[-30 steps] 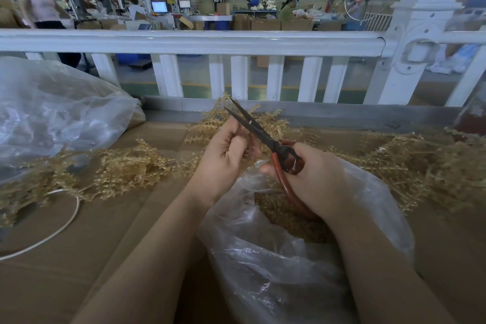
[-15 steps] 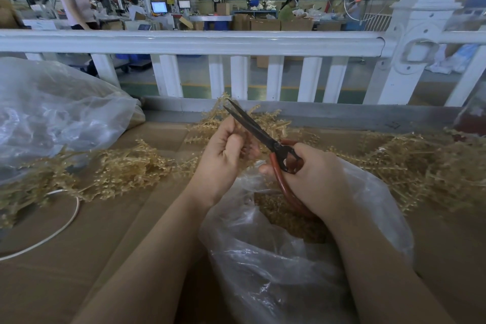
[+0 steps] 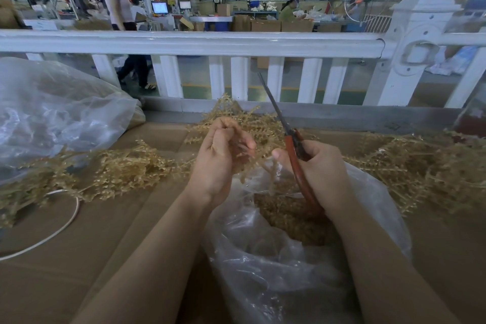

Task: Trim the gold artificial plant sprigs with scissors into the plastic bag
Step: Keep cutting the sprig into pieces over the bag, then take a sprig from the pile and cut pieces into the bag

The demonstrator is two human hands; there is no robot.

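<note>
- A gold sprig point(image 3: 247, 163) is held up in the left hand point(image 3: 221, 158), just above the mouth of the plastic bag point(image 3: 276, 265).
- The sprig is pinched between the curled fingers and thumb of that hand, and its tips hang down toward the bag.
- The sprig looks very light and thin, so it is judged easy to lift with two fingers.
- Its stems look like bendy plastic with many tiny leaves, so it is judged that it will spring and snag on other sprigs when pulled.
- The best place to hold it is judged to be the main stem, close to where the cut is made, so it does not flop away from the blades.
- The scissors point(image 3: 292, 144) are gripped in the right hand point(image 3: 323, 176), with the fingers wrapped round the red handles.
- The blades are closed and point up and away, not touching the sprig.
- Small gold cut pieces point(image 3: 289, 216) are seen lying inside the bag.
- The bag is thin and soft, so it is judged that it may sag shut if it is bumped.
- More gold sprigs are piled on the brown bench point(image 3: 79, 258), at the left point(image 3: 118, 171) and at the right point(image 3: 426, 173).
- Another big clear bag point(image 3: 57, 116) is lying at the far left, and a white fence rail point(image 3: 189, 43) is behind the bench.
</note>
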